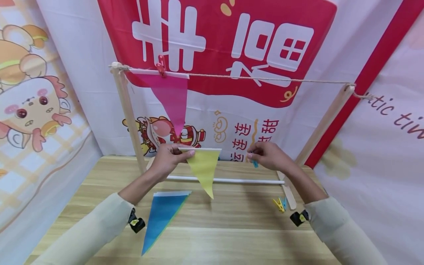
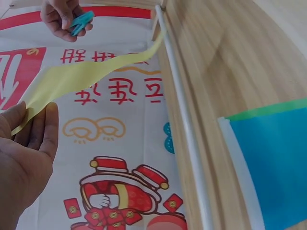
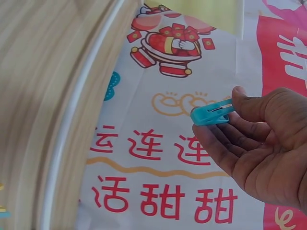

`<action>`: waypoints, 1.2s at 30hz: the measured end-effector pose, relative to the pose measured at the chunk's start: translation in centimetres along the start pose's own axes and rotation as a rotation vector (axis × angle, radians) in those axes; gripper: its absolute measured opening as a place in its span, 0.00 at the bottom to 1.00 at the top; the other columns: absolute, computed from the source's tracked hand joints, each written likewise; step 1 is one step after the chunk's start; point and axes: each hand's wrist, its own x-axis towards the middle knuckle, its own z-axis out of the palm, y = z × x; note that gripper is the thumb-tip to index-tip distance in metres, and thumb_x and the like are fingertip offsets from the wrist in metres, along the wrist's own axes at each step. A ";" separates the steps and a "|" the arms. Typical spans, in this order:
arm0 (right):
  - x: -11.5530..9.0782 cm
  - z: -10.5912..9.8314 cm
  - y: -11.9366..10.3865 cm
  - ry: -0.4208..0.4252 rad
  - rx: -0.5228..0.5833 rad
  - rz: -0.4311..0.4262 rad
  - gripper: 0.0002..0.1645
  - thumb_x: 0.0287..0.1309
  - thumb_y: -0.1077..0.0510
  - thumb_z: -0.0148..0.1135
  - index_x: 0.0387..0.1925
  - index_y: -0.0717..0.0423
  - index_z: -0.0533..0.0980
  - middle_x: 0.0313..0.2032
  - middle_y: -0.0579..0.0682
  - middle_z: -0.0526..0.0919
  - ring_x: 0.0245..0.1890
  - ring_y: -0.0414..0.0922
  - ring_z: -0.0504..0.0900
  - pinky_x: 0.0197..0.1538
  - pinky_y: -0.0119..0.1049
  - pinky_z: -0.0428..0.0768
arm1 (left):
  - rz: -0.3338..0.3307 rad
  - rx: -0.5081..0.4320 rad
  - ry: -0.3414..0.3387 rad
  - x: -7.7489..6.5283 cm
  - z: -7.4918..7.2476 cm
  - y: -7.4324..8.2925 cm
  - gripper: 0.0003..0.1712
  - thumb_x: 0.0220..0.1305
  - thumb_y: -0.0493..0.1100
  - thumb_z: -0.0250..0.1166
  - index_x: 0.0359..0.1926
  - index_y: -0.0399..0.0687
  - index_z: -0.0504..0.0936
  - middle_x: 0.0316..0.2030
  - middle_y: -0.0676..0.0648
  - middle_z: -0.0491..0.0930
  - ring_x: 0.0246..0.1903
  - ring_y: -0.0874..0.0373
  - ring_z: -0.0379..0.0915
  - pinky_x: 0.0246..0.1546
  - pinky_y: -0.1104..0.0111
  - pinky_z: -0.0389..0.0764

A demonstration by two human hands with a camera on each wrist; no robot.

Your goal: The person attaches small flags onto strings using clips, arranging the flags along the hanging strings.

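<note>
My left hand pinches a yellow triangular pennant by the left end of its white top edge; its tip hangs down. In the right wrist view, my right hand holds a turquoise clothespin between thumb and fingers. A twine line runs between two wooden posts, above both hands. On its left part a pink pennant hangs from a red clothespin. Blue pennant, with a green edge showing beneath it, lies on the table at the front left.
Yellow and blue clothespins lie on the wooden table near the foot of the right post. A white rod joins the frame low down, and the left post stands opposite. Printed cloth hangs behind.
</note>
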 end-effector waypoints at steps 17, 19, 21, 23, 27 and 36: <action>0.0 -1.3 -1.8 0.035 0.006 -0.031 0.16 0.79 0.53 0.71 0.57 0.60 0.88 0.46 0.56 0.92 0.41 0.49 0.85 0.46 0.37 0.88 | 0.196 -0.075 0.009 0.7 -0.2 3.8 0.14 0.76 0.39 0.76 0.55 0.31 0.92 0.35 0.57 0.94 0.28 0.64 0.77 0.26 0.71 0.74; -0.1 -1.4 -2.0 0.036 0.012 -0.025 0.16 0.80 0.53 0.71 0.57 0.60 0.87 0.46 0.56 0.91 0.41 0.49 0.85 0.45 0.36 0.88 | 0.235 -0.077 -0.003 0.7 -0.2 4.1 0.13 0.76 0.37 0.75 0.55 0.31 0.92 0.36 0.57 0.95 0.26 0.64 0.74 0.24 0.71 0.68; -0.1 -1.5 -2.1 0.036 0.016 -0.023 0.16 0.80 0.53 0.71 0.57 0.60 0.87 0.46 0.57 0.91 0.41 0.48 0.85 0.44 0.35 0.88 | 0.271 -0.085 -0.010 0.7 -0.2 4.5 0.13 0.76 0.35 0.74 0.55 0.30 0.92 0.38 0.57 0.96 0.27 0.65 0.78 0.25 0.74 0.72; 0.0 -1.6 -2.3 0.038 0.019 -0.028 0.15 0.80 0.54 0.71 0.57 0.60 0.87 0.46 0.57 0.91 0.40 0.49 0.85 0.43 0.36 0.88 | 0.303 -0.092 -0.011 0.7 -0.3 4.9 0.13 0.76 0.33 0.74 0.56 0.29 0.91 0.40 0.58 0.96 0.30 0.66 0.84 0.29 0.77 0.80; 0.2 -1.8 -2.6 0.044 0.021 -0.039 0.14 0.80 0.55 0.71 0.57 0.60 0.88 0.46 0.57 0.92 0.40 0.50 0.87 0.43 0.37 0.88 | 0.329 -0.110 -0.009 1.0 -0.6 5.9 0.15 0.76 0.31 0.73 0.58 0.27 0.90 0.41 0.58 0.96 0.39 0.63 0.93 0.46 0.72 0.93; 0.5 -2.8 -4.0 0.054 0.027 -0.048 0.17 0.80 0.55 0.71 0.60 0.61 0.87 0.48 0.60 0.93 0.43 0.51 0.89 0.47 0.37 0.90 | 0.312 -0.089 0.034 1.6 -1.2 8.0 0.17 0.76 0.35 0.75 0.59 0.28 0.90 0.40 0.60 0.96 0.39 0.62 0.94 0.48 0.69 0.94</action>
